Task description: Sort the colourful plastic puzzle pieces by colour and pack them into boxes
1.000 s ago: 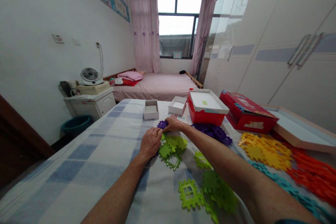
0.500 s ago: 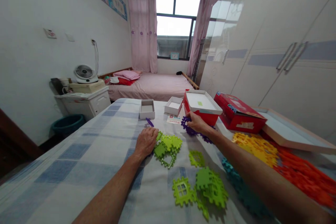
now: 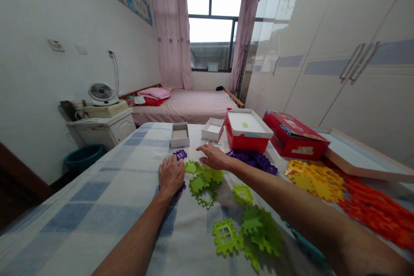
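My left hand (image 3: 171, 174) lies palm down on the cloth with its fingers spread, partly over purple toothed plastic building pieces (image 3: 180, 154). One purple piece shows beyond its fingertips and another peeks out by the wrist. My right hand (image 3: 212, 156) hovers above the far edge of a pile of light-green building pieces (image 3: 202, 181), fingers stretched out to the left, with nothing visible in them. Behind its wrist is a heap of purple building pieces (image 3: 254, 161). What is under my left palm is hidden.
More green pieces (image 3: 226, 236) lie near the front. Yellow (image 3: 315, 180) and red pieces (image 3: 378, 211) are heaped at the right, with teal ones (image 3: 310, 246) under my right forearm. Small boxes (image 3: 180, 135) and a red box (image 3: 247, 131) stand at the table's far side.
My right hand has let go of the purple piece by the heap and moved left toward my left hand. My left hand has shifted slightly left, its fingers flatter; the purple piece beyond it now lies flat.
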`<state>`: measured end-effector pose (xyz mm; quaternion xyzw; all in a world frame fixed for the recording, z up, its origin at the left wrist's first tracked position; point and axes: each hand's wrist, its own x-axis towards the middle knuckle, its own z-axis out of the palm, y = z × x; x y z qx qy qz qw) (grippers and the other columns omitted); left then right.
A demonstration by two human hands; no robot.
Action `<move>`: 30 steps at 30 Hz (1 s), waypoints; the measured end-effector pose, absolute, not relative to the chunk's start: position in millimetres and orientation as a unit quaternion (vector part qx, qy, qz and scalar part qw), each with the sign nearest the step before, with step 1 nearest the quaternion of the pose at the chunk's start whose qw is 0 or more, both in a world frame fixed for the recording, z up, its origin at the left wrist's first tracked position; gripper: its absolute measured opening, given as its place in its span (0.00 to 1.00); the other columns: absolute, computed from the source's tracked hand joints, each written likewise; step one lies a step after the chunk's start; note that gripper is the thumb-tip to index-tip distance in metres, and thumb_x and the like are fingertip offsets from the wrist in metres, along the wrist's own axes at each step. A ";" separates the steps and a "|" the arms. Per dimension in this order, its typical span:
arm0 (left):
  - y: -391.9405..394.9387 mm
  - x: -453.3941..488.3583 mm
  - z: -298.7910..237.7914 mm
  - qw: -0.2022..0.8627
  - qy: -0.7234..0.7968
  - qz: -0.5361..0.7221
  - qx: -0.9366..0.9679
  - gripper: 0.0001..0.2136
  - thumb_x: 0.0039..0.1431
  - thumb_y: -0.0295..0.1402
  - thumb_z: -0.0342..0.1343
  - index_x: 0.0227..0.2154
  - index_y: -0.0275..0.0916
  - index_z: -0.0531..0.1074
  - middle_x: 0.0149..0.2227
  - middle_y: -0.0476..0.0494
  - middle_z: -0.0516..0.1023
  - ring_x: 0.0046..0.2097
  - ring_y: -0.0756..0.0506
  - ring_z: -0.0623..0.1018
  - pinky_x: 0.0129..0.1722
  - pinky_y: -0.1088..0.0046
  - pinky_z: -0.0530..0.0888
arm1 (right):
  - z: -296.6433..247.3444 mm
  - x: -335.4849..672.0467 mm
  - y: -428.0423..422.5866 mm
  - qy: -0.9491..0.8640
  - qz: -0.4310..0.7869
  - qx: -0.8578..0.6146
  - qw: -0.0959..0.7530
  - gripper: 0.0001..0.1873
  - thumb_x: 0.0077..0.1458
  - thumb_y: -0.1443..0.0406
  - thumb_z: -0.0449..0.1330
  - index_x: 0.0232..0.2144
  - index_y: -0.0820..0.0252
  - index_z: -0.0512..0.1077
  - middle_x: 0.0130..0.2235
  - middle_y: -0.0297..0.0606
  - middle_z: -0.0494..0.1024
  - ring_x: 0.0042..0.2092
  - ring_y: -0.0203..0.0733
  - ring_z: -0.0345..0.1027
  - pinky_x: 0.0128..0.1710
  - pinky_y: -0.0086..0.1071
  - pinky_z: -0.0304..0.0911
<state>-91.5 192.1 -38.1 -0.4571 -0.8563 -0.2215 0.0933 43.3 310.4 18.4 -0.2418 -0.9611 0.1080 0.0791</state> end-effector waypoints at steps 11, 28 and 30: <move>195.6 -90.5 -37.0 0.022 -0.769 -0.270 -0.578 0.20 0.65 0.32 0.33 0.51 0.37 0.67 0.53 0.38 0.74 0.56 0.44 0.71 0.57 0.63 0.64 | 1.3 -7.2 305.4 -0.932 0.122 -0.331 0.081 0.15 0.54 0.66 0.55 0.44 0.60 0.73 0.45 0.50 0.75 0.48 0.48 0.67 0.44 0.34 0.61; 191.3 -66.2 -28.3 -0.143 -0.698 -0.356 -0.605 0.24 0.63 0.46 0.35 0.42 0.40 0.73 0.48 0.41 0.77 0.53 0.44 0.73 0.56 0.65 0.65 | 56.9 178.6 321.8 -0.854 0.134 -0.475 0.166 0.20 0.48 0.71 0.57 0.46 0.68 0.70 0.46 0.47 0.74 0.47 0.43 0.67 0.46 0.30 0.60; 191.9 -55.9 -27.1 -0.150 -0.694 -0.358 -0.606 0.23 0.62 0.46 0.35 0.38 0.40 0.74 0.44 0.42 0.79 0.49 0.44 0.74 0.54 0.65 0.67 | 62.4 205.6 301.5 -0.856 0.123 -0.466 0.187 0.22 0.50 0.70 0.57 0.49 0.69 0.68 0.50 0.50 0.71 0.52 0.45 0.64 0.53 0.34 0.57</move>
